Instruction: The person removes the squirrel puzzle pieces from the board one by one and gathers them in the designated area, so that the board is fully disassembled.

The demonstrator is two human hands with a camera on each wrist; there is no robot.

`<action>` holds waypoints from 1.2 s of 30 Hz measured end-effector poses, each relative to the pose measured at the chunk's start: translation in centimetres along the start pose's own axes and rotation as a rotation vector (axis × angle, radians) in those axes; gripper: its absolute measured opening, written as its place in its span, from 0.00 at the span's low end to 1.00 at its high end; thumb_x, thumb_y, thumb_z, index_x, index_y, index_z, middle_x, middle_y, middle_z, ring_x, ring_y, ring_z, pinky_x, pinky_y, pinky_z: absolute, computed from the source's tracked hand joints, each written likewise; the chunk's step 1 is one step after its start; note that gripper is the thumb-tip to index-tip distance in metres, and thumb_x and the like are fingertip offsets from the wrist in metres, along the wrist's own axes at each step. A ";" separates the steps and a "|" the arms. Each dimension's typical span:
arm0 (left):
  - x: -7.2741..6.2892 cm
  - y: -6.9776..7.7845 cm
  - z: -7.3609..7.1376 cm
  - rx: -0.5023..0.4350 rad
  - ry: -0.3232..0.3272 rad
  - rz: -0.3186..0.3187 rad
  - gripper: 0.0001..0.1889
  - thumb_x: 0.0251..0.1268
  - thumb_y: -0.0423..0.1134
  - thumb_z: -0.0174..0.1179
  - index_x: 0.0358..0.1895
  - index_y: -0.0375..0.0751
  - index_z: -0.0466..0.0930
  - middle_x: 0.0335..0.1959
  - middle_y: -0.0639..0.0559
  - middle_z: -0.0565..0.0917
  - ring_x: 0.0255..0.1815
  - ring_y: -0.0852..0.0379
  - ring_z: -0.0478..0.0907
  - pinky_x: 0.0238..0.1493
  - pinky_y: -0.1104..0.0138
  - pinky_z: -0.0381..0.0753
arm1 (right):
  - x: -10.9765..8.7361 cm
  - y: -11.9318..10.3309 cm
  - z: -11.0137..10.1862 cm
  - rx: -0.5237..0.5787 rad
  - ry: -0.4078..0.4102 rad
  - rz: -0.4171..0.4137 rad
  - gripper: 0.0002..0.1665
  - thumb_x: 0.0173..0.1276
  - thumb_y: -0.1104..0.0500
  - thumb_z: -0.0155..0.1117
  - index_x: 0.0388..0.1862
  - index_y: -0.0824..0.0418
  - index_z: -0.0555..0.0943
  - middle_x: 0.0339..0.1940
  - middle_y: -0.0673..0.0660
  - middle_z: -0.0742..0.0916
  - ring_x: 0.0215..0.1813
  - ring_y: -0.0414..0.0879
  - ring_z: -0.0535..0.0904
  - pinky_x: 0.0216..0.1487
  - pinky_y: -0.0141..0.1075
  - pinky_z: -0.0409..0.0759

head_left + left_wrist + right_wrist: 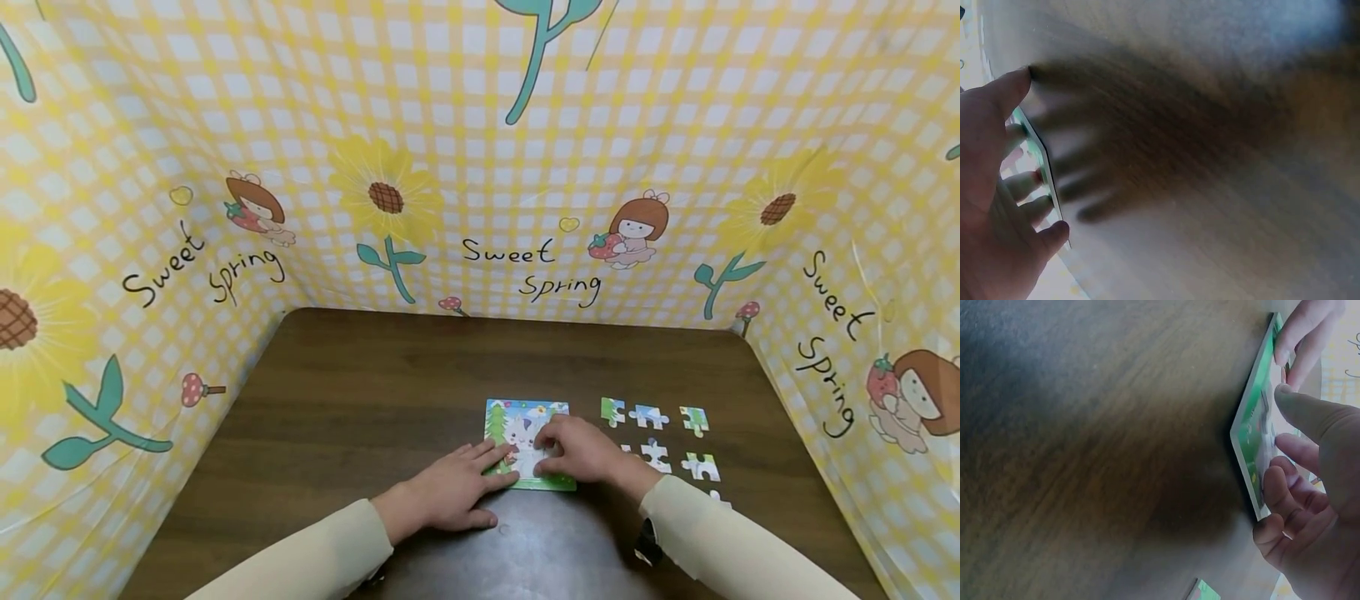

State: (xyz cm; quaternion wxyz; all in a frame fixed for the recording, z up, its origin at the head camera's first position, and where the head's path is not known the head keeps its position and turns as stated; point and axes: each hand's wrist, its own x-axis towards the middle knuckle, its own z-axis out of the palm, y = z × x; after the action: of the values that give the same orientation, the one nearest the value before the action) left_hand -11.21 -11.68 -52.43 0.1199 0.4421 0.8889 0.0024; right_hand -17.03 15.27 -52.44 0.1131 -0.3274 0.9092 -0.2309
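Observation:
A small picture puzzle board (536, 484) with a green border, trees and a pale animal lies on the table. My left hand (465, 487) rests with spread, nearly straight fingers on its left side; in the left wrist view those fingers (1025, 187) reach over the board's edge. From the right, my right hand (573, 450) bends over the board, thumb and fingertips down on the picture. The right wrist view shows the thumb and index finger pinching a slightly raised puzzle piece (1265, 412). Much of that piece is hidden by the fingers.
Several loose puzzle pieces lie spaced out right of the board, among them a green one (612, 412), a blue-white one (648, 416) and one near the right forearm (701, 467). The brown table (360, 375) is enclosed by yellow checked cloth (480, 192) on three sides.

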 end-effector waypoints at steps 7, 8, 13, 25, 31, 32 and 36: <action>-0.1 -0.5 -0.5 -0.087 -0.023 0.017 0.36 0.73 0.66 0.54 0.81 0.64 0.60 0.84 0.47 0.54 0.84 0.42 0.52 0.77 0.49 0.63 | -0.2 -0.1 0.6 -0.003 0.010 0.023 0.17 0.59 0.49 0.80 0.44 0.54 0.88 0.37 0.47 0.84 0.38 0.39 0.77 0.42 0.36 0.78; -0.1 -0.6 -0.5 -0.099 -0.023 0.020 0.37 0.72 0.66 0.55 0.81 0.64 0.61 0.84 0.47 0.54 0.84 0.42 0.52 0.77 0.48 0.62 | -0.2 -0.1 0.6 0.003 0.013 0.022 0.17 0.60 0.50 0.80 0.44 0.54 0.88 0.37 0.47 0.84 0.38 0.39 0.77 0.42 0.36 0.78; -0.3 -0.7 -0.5 -0.151 -0.034 0.005 0.38 0.70 0.66 0.59 0.80 0.67 0.60 0.85 0.51 0.51 0.85 0.44 0.49 0.76 0.40 0.61 | -0.4 -0.1 0.7 0.009 0.023 0.009 0.15 0.61 0.50 0.80 0.43 0.54 0.88 0.37 0.47 0.84 0.38 0.39 0.77 0.42 0.37 0.79; -0.5 -0.7 -0.7 -0.162 -0.047 -0.001 0.38 0.70 0.66 0.58 0.81 0.67 0.59 0.86 0.52 0.47 0.86 0.44 0.45 0.73 0.36 0.62 | -0.6 -0.2 0.6 0.005 0.015 -0.009 0.17 0.60 0.50 0.80 0.44 0.55 0.87 0.40 0.48 0.84 0.37 0.37 0.77 0.42 0.35 0.79; -0.2 -0.7 -0.7 -0.150 -0.055 0.009 0.38 0.70 0.66 0.58 0.81 0.67 0.59 0.86 0.52 0.47 0.85 0.43 0.46 0.72 0.36 0.63 | -0.1 -0.6 0.4 0.041 -0.021 0.059 0.17 0.56 0.52 0.82 0.40 0.56 0.85 0.37 0.47 0.82 0.38 0.40 0.76 0.42 0.37 0.78; -0.2 -0.7 -0.8 -0.150 -0.057 0.009 0.38 0.70 0.66 0.58 0.81 0.68 0.59 0.86 0.52 0.48 0.85 0.43 0.47 0.72 0.36 0.63 | -0.1 -0.7 0.4 0.044 -0.029 0.071 0.18 0.56 0.52 0.82 0.40 0.55 0.84 0.37 0.47 0.82 0.37 0.40 0.76 0.42 0.37 0.77; -0.1 -0.8 -0.8 -0.153 -0.062 -0.001 0.38 0.69 0.66 0.59 0.80 0.67 0.61 0.86 0.52 0.50 0.85 0.44 0.48 0.73 0.37 0.64 | 0.1 -0.6 0.5 0.066 -0.039 0.105 0.18 0.56 0.52 0.82 0.39 0.54 0.82 0.36 0.46 0.81 0.37 0.40 0.74 0.42 0.37 0.76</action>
State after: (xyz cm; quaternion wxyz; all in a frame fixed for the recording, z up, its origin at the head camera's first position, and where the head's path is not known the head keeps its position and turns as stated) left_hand -11.95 -12.19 -51.73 0.1808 0.4312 0.8821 0.0565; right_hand -16.52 14.60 -52.60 0.1535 -0.2799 0.9146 -0.2483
